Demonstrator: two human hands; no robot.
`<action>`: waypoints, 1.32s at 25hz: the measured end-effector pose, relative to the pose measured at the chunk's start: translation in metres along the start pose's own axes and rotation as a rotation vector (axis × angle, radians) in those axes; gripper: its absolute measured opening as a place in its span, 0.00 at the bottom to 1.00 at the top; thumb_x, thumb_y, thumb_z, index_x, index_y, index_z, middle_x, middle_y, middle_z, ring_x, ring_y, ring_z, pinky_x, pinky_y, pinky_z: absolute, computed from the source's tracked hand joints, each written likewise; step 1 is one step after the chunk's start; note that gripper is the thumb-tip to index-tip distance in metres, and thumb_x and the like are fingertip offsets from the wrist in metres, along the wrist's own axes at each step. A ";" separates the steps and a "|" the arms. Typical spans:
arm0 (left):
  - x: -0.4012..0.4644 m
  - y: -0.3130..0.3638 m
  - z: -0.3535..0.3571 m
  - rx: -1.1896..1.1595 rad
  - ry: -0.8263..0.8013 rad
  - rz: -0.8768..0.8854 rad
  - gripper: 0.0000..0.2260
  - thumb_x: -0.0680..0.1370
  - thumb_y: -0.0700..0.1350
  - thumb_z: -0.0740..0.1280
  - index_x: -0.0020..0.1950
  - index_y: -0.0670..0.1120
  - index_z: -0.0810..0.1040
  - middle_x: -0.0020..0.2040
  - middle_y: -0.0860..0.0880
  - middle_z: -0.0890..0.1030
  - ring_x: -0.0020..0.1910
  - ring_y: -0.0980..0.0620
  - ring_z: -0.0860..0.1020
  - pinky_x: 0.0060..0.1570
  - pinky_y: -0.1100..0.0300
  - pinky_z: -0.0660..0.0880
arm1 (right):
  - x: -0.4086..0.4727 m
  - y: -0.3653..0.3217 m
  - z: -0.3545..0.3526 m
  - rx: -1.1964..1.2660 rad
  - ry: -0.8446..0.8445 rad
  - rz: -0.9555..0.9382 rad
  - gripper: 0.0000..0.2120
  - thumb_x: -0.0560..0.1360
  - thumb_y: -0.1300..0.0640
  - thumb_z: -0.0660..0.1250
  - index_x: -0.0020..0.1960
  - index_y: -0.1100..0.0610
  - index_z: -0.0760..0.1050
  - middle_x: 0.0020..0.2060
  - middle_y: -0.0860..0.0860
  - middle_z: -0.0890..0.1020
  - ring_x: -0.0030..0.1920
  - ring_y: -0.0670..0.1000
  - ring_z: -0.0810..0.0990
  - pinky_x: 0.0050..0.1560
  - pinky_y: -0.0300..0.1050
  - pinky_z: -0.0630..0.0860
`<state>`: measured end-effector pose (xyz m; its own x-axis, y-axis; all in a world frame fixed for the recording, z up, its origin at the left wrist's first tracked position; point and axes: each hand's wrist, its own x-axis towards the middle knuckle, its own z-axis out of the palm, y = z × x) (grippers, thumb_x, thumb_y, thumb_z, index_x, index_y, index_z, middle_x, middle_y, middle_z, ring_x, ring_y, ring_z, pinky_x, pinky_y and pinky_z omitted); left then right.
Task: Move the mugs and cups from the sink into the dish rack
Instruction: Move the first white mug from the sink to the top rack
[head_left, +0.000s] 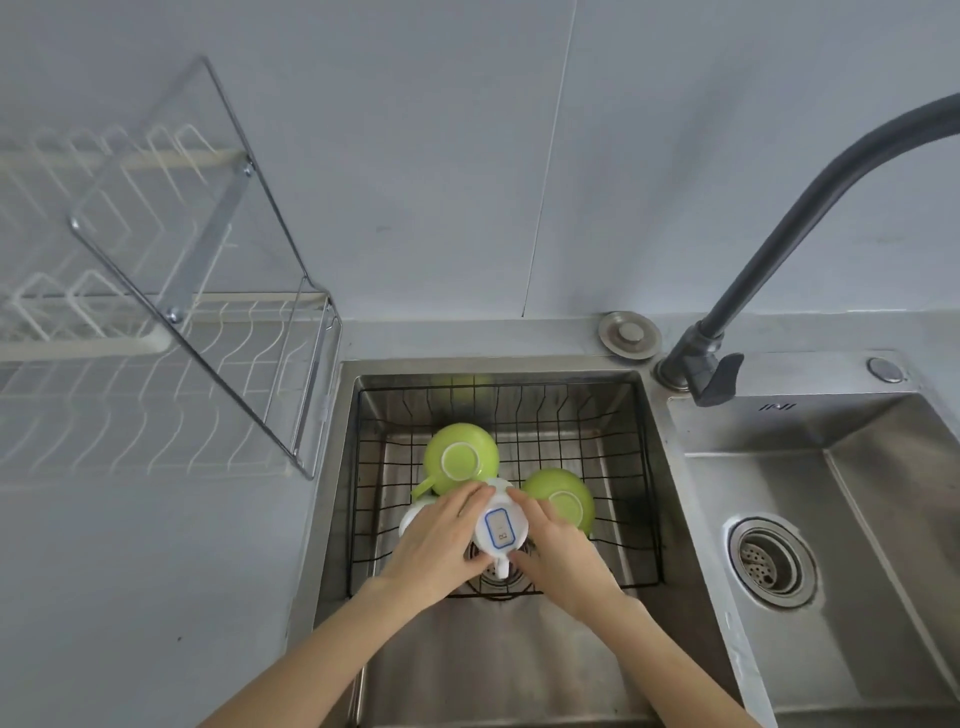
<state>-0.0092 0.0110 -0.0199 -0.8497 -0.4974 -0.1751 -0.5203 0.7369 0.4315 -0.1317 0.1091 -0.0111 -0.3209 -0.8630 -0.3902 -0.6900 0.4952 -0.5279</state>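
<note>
A person's two hands meet over the left basin of a steel double sink (670, 467), both clasping a white mug (500, 530) with a blue-bordered label; the left hand (441, 540) wraps its fingers round the mug's left side, the right hand (558, 551) curls round its right side, and the mug's handle pokes out toward the camera between the two thumbs; the mug sits inside a black wire basket (639, 483) that lines the basin; in the same basket an upturned green cup (460, 457) stands just behind the left hand, its pale base ring facing up and its handle at lower left, while a second upturned green cup (563, 499) lies just beyond the right hand; another white piece (410, 519) peeks from under the left hand, too hidden to identify; the right basin holds only its round drain strainer (769, 558); a dark curved tap (789, 218) rises between the basins; on the grey worktop (156, 571) to the left stands the two-tier wire dish rack (171, 332), well apart from the mugs, its white tines bare.
</note>
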 end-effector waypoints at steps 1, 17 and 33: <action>-0.006 0.004 -0.007 -0.015 0.034 0.029 0.28 0.73 0.50 0.66 0.71 0.45 0.62 0.71 0.48 0.67 0.68 0.50 0.69 0.62 0.57 0.70 | -0.007 -0.005 -0.006 0.002 0.020 -0.022 0.30 0.75 0.55 0.63 0.73 0.50 0.54 0.66 0.53 0.70 0.58 0.58 0.76 0.49 0.49 0.74; -0.116 0.022 -0.071 -0.357 0.288 0.084 0.32 0.68 0.54 0.71 0.69 0.60 0.59 0.64 0.63 0.67 0.61 0.65 0.69 0.61 0.70 0.70 | -0.091 -0.069 -0.050 -0.103 0.178 -0.513 0.33 0.72 0.52 0.69 0.72 0.51 0.59 0.66 0.48 0.68 0.64 0.48 0.69 0.58 0.45 0.75; -0.216 -0.075 -0.177 -0.536 0.380 0.188 0.26 0.64 0.56 0.69 0.60 0.64 0.66 0.60 0.61 0.75 0.61 0.57 0.73 0.64 0.61 0.70 | -0.116 -0.236 -0.013 -0.178 0.385 -0.676 0.36 0.68 0.42 0.61 0.73 0.51 0.57 0.65 0.48 0.69 0.60 0.42 0.69 0.56 0.42 0.76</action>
<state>0.2284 -0.0181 0.1421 -0.7813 -0.5815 0.2268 -0.1690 0.5469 0.8200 0.0600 0.0910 0.1690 0.0250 -0.9606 0.2770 -0.8980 -0.1433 -0.4159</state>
